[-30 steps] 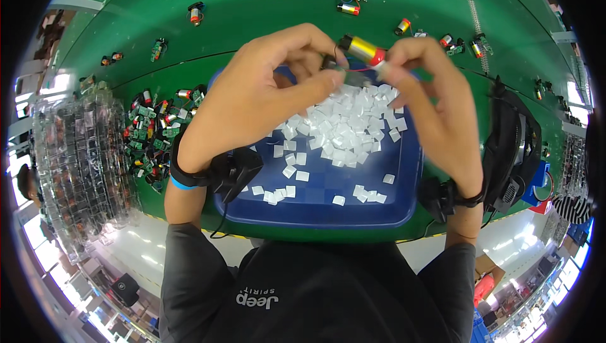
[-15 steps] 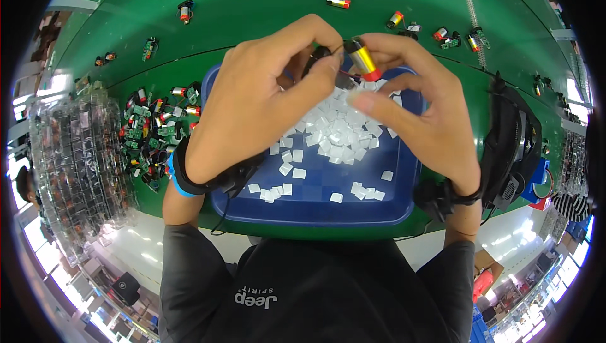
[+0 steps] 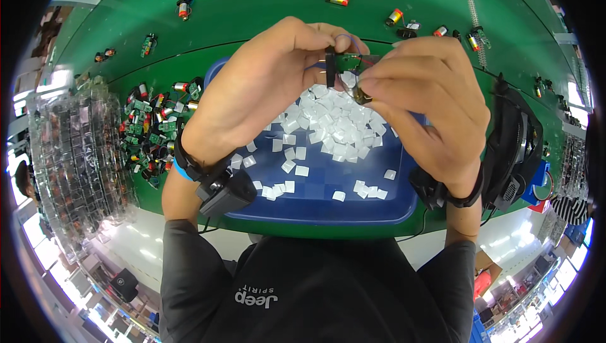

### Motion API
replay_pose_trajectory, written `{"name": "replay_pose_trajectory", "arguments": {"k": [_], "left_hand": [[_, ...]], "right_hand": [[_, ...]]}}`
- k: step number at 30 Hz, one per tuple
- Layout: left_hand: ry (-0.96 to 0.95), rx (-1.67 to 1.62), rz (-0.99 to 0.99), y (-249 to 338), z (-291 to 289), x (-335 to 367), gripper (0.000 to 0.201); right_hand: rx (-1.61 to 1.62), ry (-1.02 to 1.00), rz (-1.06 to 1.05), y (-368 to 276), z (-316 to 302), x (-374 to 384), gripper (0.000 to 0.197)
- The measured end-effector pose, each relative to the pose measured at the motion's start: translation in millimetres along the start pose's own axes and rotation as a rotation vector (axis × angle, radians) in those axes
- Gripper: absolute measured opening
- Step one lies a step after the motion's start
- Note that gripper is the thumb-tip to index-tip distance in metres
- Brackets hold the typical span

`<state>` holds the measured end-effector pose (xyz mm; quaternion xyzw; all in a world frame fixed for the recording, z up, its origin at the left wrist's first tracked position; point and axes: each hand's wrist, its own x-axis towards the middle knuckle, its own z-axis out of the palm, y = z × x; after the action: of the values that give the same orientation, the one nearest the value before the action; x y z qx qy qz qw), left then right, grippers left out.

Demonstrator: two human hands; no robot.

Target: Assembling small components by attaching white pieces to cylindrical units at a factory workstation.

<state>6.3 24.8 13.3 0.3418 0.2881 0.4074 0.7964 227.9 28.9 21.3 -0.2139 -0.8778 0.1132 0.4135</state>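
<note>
Pinching wired circuit board (image 3: 349, 62) in closed fingers of left hand (image 3: 271, 78) and right hand (image 3: 432, 100), near twelve o'clock of blue tray (image 3: 315, 212); just turned over, leaving green face accessible.

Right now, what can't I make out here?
Head view: right end of the green circuit board, hidden by the right hand.
Head view: blue tray under the white pieces, covered by them.
Head view: contents of the clear plastic packaging, too small, with glare.

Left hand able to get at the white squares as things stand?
Probably yes: white squares lie uncovered in the tray near the left hand, but it holds the black part and would likely need freeing.
</note>
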Motion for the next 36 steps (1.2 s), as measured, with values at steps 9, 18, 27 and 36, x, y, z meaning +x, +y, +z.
{"name": "replay_pose_trajectory", "arguments": {"k": [9, 18, 27, 36], "left_hand": [[0.135, 0.521, 0.037, -1.6, 20.0, -10.2, 0.027], [0.132, 0.884, 0.181, -9.1, 22.0, -11.9, 0.038], [0.094, 0.875, 0.309, -8.4, 35.0, -22.8, 0.032], [0.032, 0.539, 0.41, -10.7, 25.7, -13.9, 0.033]], "right_hand": [[-0.092, 0.065, 0.08, -7.1, -1.6, -3.1, 0.03], [-0.293, 0.082, 0.119, -17.6, 5.7, -6.0, 0.026], [-0.288, 0.173, 0.154, -27.9, 3.9, -5.9, 0.029], [-0.354, 0.163, 0.154, -34.1, -16.4, 0.9, 0.035]]}}
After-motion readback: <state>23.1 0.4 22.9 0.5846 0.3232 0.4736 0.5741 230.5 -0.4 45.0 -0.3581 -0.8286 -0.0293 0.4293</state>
